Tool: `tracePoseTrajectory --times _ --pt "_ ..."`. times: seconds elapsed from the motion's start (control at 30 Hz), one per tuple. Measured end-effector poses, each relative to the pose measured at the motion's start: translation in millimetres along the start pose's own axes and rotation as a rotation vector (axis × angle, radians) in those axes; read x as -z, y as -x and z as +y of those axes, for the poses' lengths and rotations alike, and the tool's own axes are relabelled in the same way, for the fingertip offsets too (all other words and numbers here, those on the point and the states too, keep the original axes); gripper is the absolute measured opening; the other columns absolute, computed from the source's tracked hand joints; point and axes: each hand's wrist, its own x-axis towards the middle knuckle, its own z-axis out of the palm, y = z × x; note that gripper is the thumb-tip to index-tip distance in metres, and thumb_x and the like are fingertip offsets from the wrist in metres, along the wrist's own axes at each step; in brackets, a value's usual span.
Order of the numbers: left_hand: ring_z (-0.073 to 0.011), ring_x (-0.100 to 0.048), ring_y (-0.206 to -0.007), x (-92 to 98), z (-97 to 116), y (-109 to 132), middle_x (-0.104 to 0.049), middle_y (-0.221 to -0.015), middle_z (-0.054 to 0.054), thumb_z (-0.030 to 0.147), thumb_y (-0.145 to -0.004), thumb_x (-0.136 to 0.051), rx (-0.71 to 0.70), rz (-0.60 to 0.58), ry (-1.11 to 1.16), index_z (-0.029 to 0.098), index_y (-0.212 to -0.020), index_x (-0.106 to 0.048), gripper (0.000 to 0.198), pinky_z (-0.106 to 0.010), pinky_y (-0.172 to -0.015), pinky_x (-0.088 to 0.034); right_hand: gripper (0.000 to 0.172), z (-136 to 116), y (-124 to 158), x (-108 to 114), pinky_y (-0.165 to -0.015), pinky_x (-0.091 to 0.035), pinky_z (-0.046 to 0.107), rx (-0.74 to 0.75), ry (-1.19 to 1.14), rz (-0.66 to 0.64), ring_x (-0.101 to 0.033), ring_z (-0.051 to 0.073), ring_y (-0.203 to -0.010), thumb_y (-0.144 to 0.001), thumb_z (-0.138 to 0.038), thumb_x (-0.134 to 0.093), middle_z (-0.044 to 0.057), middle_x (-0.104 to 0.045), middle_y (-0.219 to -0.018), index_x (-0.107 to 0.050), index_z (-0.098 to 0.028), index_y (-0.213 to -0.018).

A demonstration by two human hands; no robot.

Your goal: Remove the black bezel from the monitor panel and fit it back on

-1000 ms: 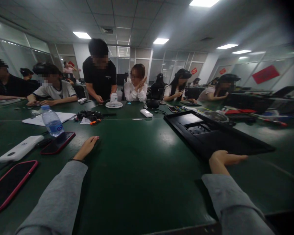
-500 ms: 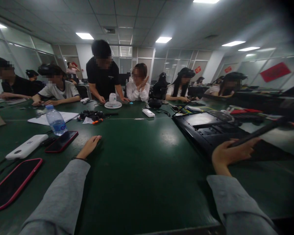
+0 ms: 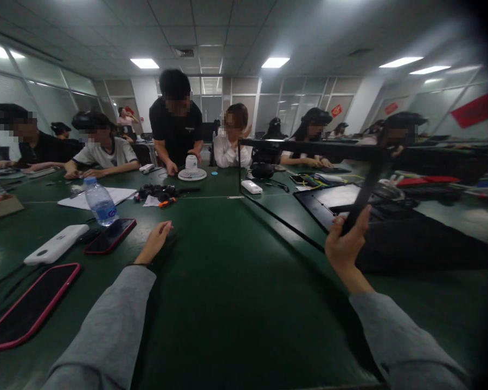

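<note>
My right hand [image 3: 347, 241] is closed around the near side of a thin black rectangular frame [image 3: 365, 189], which looks like a screen bezel. It is raised and tilted above the table, and its far corner reaches toward the middle. Behind the right hand lies a flat black panel [image 3: 415, 238] with a metal plate on it, like the back of a monitor. My left hand [image 3: 155, 241] rests on the green table [image 3: 228, 303], its fingers loosely extended and nothing in them. Nearest to it is a dark phone [image 3: 110, 236] with a red edge.
Left of my left arm lie a pink-rimmed phone [image 3: 32, 306], a white power bank [image 3: 57, 245] with cables, and a water bottle [image 3: 101, 203]. Farther back are papers [image 3: 75, 199], black gear [image 3: 156, 192] and a small white fan [image 3: 192, 169] handled by a standing person. Others sit around.
My right hand has moved left and swung the frame up, so its outline now shows over the table. The left hand stays in place. The standing person's one hand has moved onto the fan.
</note>
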Motion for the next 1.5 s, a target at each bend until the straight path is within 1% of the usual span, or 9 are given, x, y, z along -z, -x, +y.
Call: tracePoseTrajectory --times 0.17,0.5,0.67,0.8,0.9,1.0,1.13,1.33,1.5 --pt "-0.0242 -0.067 -0.099 -6.5 0.5 -1.1 -0.069 -0.116 -0.014 0.064 -0.085 -0.054 0.007 0.047 0.072 0.017 -0.128 -0.058 0.065 -0.044 -0.095 -0.050 0.072 -7.8 -4.3 5.1 -0.070 -0.056 0.048 -0.148 -0.083 0.050 -0.061 0.023 -0.061 -0.100 -0.048 -0.033 0.011 -0.063 -0.092 -0.016 -0.012 -0.159" --pt "-0.0262 -0.063 -0.115 -8.1 12.6 5.7 -0.060 -0.131 -0.018 0.062 -0.087 -0.053 0.043 0.039 0.041 0.017 -0.142 -0.043 0.072 -0.041 -0.095 -0.051 0.070 -30.0 3.7 3.5 -0.080 -0.054 0.050 -0.044 -0.084 -0.059 -0.062 0.023 -0.065 -0.099 -0.049 -0.031 0.009 -0.059 -0.088 -0.015 -0.011 -0.156" --pt "-0.0256 -0.063 -0.114 -9.2 14.1 5.7 -0.057 -0.134 -0.019 0.060 -0.088 -0.054 0.041 0.053 0.046 0.015 -0.147 -0.036 0.076 -0.039 -0.089 -0.053 0.067 -41.1 5.4 3.8 -0.072 -0.055 0.043 0.015 -0.157 -0.079 -0.059 0.019 -0.059 -0.099 -0.044 -0.033 0.004 -0.056 -0.084 -0.013 -0.017 -0.157" --pt "-0.0240 -0.062 -0.114 -9.2 15.4 4.9 -0.054 -0.139 -0.020 0.058 -0.088 -0.056 0.020 0.099 0.058 0.015 -0.149 -0.033 0.078 -0.038 -0.088 -0.053 0.065 -42.2 7.2 -0.1 -0.063 -0.055 0.038 -0.045 -0.220 -0.104 -0.057 0.017 -0.056 -0.099 -0.044 -0.033 0.002 -0.055 -0.083 -0.015 -0.021 -0.157" --pt "-0.0210 -0.065 -0.105 -8.8 26.5 8.4 -0.063 -0.127 -0.015 0.062 -0.089 -0.054 -0.059 0.165 0.059 0.018 -0.141 -0.043 0.070 -0.035 -0.087 -0.052 0.065 -37.9 10.0 -5.3 -0.058 -0.053 0.038 -0.118 -0.251 -0.141 -0.057 0.018 -0.057 -0.099 -0.046 -0.033 0.003 -0.057 -0.086 -0.016 -0.022 -0.157" --pt "-0.0164 -0.068 -0.078 -10.2 44.7 15.8 -0.071 -0.104 -0.011 0.066 -0.091 -0.046 -0.102 0.200 0.080 0.016 -0.135 -0.049 0.067 -0.030 -0.072 -0.053 0.062 -28.5 12.9 -12.0 -0.056 -0.052 0.038 -0.168 -0.258 -0.205 -0.057 0.018 -0.056 -0.099 -0.048 -0.032 0.006 -0.060 -0.089 -0.021 -0.018 -0.153" --pt "-0.0097 -0.048 -0.041 -14.1 60.8 23.1 -0.066 -0.069 -0.001 0.073 -0.089 -0.040 -0.046 0.116 0.124 0.013 -0.122 -0.058 0.071 -0.024 -0.043 -0.037 0.060 -8.2 17.8 -24.8 -0.057 -0.050 0.037 -0.210 -0.220 -0.338 -0.059 0.020 -0.059 -0.098 -0.052 -0.034 0.006 -0.062 -0.084 -0.031 -0.014 -0.145" --pt "-0.0091 -0.043 -0.039 -18.0 56.1 19.7 -0.053 -0.052 0.004 0.078 -0.079 -0.050 0.071 0.023 0.183 0.015 -0.095 -0.067 0.067 -0.024 -0.041 -0.033 0.060 17.1 30.3 -47.6 -0.059 -0.051 0.036 -0.398 -0.384 -0.536 -0.061 0.019 -0.058 -0.083 -0.073 -0.046 0.002 -0.062 -0.072 -0.046 -0.021 -0.113" --pt "-0.0076 -0.042 -0.038 -20.5 54.0 21.6 -0.045 -0.053 0.007 0.075 -0.079 -0.052 0.084 0.026 0.267 0.017 -0.088 -0.063 0.060 -0.022 -0.041 -0.032 0.054 18.6 34.1 -52.4 -0.058 -0.048 0.033 -0.449 -0.444 -0.510 -0.058 0.016 -0.058 -0.080 -0.074 -0.048 0.000 -0.060 -0.071 -0.047 -0.023 -0.097"
